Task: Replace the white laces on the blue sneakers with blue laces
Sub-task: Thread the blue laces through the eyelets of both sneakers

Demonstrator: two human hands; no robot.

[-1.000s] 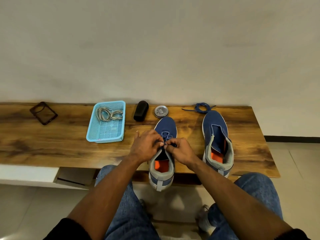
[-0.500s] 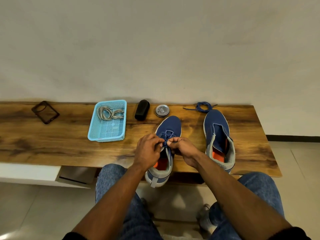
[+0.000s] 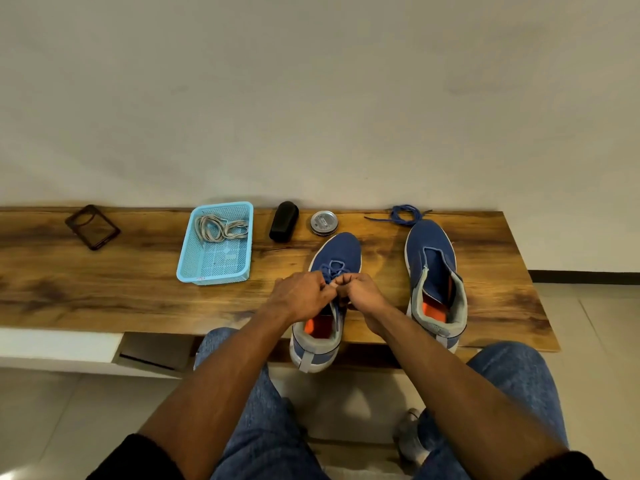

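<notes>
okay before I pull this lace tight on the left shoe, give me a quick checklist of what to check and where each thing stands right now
1. Both hands on the lace: left hand and right hand pinch it over the near sneaker: ok.
2. Blue lace crossed through the front eyelets: ok.
3. Lace ends even: hidden by fingers, cannot tell.
4. Second sneaker laced: not ok, no lace in it.
5. Spare blue lace ready beyond its toe: ok.
6. White laces put away in the basket: ok.
</notes>
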